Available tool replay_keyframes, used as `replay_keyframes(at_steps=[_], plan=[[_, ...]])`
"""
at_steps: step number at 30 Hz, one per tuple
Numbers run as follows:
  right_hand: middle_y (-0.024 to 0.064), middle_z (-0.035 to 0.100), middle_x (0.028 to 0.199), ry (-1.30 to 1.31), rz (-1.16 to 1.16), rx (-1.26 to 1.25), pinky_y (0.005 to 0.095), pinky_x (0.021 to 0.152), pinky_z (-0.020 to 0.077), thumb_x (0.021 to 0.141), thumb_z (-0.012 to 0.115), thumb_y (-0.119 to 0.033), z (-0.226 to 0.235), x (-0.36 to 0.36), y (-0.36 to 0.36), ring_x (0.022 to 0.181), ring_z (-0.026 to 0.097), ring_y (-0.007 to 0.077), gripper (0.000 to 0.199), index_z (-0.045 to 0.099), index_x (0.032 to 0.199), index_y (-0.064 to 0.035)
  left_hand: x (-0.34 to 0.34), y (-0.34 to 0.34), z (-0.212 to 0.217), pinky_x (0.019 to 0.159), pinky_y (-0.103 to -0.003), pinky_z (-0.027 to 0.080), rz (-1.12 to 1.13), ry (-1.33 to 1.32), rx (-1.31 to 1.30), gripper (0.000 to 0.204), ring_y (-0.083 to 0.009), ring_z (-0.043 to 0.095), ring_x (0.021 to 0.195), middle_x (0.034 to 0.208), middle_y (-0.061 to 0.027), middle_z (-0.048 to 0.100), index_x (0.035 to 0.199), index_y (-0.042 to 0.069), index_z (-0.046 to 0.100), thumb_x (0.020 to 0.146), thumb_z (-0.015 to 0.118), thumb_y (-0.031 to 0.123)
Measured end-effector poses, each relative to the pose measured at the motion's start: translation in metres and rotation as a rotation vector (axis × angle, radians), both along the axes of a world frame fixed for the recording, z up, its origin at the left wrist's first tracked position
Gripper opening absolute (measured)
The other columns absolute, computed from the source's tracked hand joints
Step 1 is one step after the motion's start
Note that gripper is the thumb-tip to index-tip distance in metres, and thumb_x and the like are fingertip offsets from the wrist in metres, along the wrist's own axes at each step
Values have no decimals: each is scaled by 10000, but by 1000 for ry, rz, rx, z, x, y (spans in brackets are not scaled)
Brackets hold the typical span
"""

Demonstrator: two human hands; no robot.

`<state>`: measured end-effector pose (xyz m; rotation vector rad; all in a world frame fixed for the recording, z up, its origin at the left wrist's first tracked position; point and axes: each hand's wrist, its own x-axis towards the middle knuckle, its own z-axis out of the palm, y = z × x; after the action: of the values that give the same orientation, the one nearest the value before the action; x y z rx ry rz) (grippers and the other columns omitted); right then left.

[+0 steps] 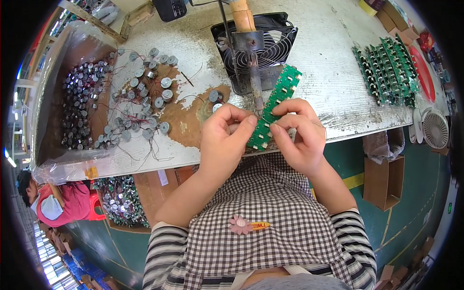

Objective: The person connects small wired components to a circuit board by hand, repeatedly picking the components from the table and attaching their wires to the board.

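A long green circuit board with small pale connectors slants over the table's front edge. My right hand grips its right edge between thumb and fingers. At the board's left edge, my left hand is closed in a pinch; whatever sits between its fingertips is too small or hidden to name. Just above my fingertips, the metal tip of a soldering iron points down, mounted upright with a wooden handle. A pair of small round motors lies left of the iron.
Behind the iron stands a black fan. Loose wired motors spread at left beside a plastic-lined box full of more. Stacked green boards and a small white fan are at right. Another person sits at lower left.
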<state>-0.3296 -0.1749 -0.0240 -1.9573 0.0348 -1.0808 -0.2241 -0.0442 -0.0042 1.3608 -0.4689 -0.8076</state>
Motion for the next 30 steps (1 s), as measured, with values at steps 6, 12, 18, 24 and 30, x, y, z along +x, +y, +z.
replay_keyframes(at_steps=[6,12,18,24,30], plan=[[153,598,914,-26,8,-75,231,524,450,721,664,91,2,0,-1,657,563,139,124,575,770,22,-5,0,4,584,-184,464,84,-73,-5,87,-43,575,699,850,-43,620,874,-15,553,877,608,52],[162,600,919,-6,17,-4,234,532,457,722,653,98,-5,-7,4,623,564,135,126,567,775,22,-6,4,-3,632,-190,482,48,-65,43,87,-57,581,743,893,-57,623,878,-22,554,870,612,42],[177,596,935,-26,75,-3,227,520,473,740,622,110,-7,-7,2,623,576,121,132,535,804,33,-2,3,-3,660,-197,485,-32,-16,-86,78,-66,578,773,938,-81,621,866,-26,555,842,621,7],[160,593,933,-7,48,37,222,512,474,770,622,96,-5,-4,4,629,576,116,108,555,831,37,0,1,-2,654,-195,477,-13,-18,-50,71,-65,575,759,937,-86,627,844,-25,557,821,624,-15],[146,590,927,0,4,-52,235,535,479,743,646,98,4,0,3,668,572,133,120,577,814,30,0,-2,1,608,-168,435,31,-66,-112,74,-33,539,706,923,-80,635,822,-18,565,807,638,-14]])
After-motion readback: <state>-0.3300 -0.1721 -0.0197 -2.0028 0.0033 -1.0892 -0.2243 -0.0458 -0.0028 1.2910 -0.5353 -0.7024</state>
